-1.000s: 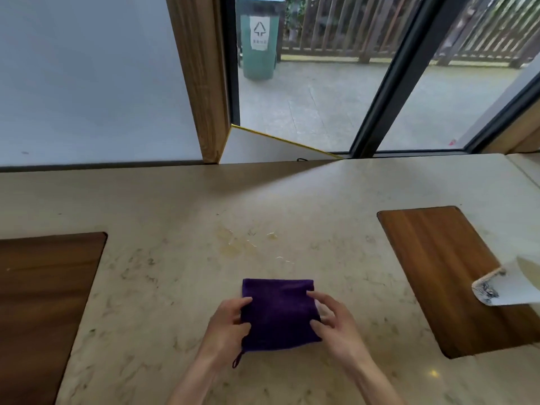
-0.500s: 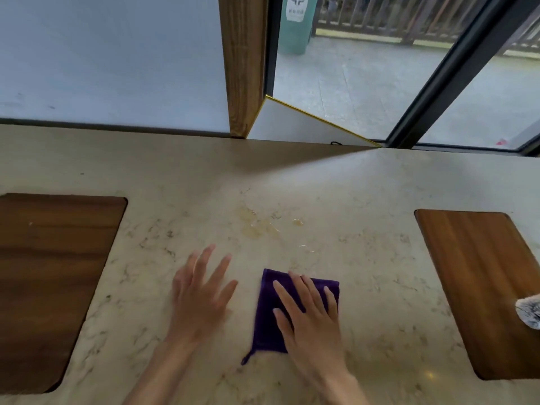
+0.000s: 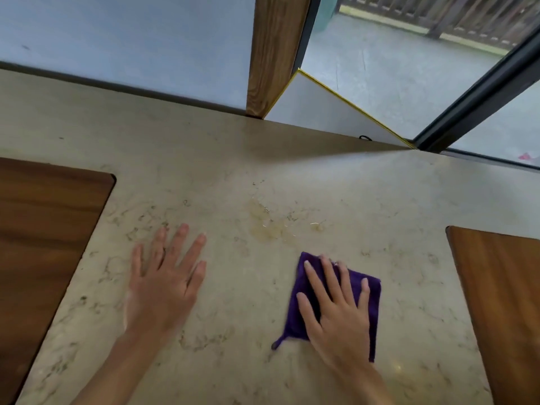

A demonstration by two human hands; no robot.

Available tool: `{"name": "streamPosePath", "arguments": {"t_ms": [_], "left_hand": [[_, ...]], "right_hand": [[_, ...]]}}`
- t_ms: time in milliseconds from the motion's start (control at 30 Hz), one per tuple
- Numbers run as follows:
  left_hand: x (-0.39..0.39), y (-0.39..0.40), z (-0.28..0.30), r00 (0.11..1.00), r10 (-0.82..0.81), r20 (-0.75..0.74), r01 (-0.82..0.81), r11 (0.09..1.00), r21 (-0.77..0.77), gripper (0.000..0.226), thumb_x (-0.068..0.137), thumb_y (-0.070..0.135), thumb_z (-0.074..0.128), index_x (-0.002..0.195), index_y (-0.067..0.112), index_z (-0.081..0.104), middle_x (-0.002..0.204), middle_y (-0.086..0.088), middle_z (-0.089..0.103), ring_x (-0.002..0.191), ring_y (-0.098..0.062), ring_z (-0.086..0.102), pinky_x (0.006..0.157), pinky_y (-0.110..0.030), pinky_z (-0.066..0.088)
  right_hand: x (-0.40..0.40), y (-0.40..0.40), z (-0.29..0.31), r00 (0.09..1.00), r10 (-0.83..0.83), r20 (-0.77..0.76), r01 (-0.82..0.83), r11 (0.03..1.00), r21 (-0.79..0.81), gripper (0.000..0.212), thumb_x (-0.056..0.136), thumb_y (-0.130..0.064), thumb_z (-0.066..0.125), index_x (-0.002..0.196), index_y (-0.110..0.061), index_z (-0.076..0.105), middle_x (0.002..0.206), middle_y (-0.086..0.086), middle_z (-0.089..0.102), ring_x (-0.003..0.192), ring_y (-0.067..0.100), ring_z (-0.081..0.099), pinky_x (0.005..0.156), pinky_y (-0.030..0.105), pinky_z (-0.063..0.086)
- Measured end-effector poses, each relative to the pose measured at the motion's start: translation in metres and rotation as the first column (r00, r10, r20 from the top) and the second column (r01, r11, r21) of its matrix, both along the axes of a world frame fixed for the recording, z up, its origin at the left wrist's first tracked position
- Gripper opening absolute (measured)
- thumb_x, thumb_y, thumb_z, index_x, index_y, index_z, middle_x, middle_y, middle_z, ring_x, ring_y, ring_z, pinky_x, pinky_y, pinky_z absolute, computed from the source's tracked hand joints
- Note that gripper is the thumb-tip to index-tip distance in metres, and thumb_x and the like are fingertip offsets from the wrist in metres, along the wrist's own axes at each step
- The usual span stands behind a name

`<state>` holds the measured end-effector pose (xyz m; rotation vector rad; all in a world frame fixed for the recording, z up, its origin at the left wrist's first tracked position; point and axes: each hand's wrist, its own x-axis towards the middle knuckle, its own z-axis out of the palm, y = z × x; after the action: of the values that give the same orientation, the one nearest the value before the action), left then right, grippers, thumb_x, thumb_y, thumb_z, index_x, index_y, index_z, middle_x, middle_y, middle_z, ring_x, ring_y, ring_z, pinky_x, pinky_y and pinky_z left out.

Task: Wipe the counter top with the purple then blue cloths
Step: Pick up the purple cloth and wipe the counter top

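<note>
Wiping is getting underway: the right hand (image 3: 339, 311), fingers spread flat, is now pressing the folded purple cloth (image 3: 374, 290) alone at 5 o'clock of the yellowish spill (image 3: 271, 226), while the left hand (image 3: 163, 285), having let go, is resting open-palmed on the marble surface (image 3: 233, 361).

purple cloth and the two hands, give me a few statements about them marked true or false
1. The right hand lies flat on the purple cloth. True.
2. The left hand grips a corner of the cloth. False: it rests spread on the bare counter top, apart from the cloth.
3. The cloth covers the yellowish spill. False: the spill lies uncovered just beyond the cloth.
4. A wooden inset panel sits left of the left hand. True.
5. A blue cloth lies beside the purple one. False: no blue cloth is in view.
</note>
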<state>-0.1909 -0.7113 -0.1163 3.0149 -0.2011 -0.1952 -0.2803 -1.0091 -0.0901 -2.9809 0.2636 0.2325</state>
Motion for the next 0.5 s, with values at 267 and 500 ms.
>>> {"name": "streamPosePath", "arguments": {"t_ms": [267, 500], "left_hand": [[0.005, -0.004, 0.005, 1.0, -0.004, -0.012, 0.004, 1.0, 0.019, 0.059, 0.101, 0.057, 0.015, 0.159, 0.046, 0.011, 0.17, 0.009, 0.017, 0.158, -0.025, 0.015, 0.126, -0.056, 0.009], [0.006, -0.004, 0.007, 1.0, -0.018, -0.022, 0.018, 0.999, 0.027, 0.061, 0.1, 0.056, 0.016, 0.159, 0.044, 0.011, 0.17, 0.008, 0.016, 0.158, -0.026, 0.016, 0.124, -0.06, 0.016]], "right_hand": [[0.144, -0.048, -0.008, 0.997, -0.069, 0.017, 0.068, 0.997, 0.023, 0.064, 0.096, -0.067, 0.008, 0.156, -0.05, -0.006, 0.171, -0.017, -0.001, 0.159, 0.015, -0.003, 0.126, 0.061, -0.003], [0.213, -0.008, -0.011, 0.997, 0.054, 0.061, -0.056, 0.998, 0.03, 0.061, 0.098, -0.067, 0.008, 0.156, -0.052, -0.002, 0.171, -0.017, 0.0, 0.159, 0.019, -0.003, 0.124, 0.065, -0.004]]}}
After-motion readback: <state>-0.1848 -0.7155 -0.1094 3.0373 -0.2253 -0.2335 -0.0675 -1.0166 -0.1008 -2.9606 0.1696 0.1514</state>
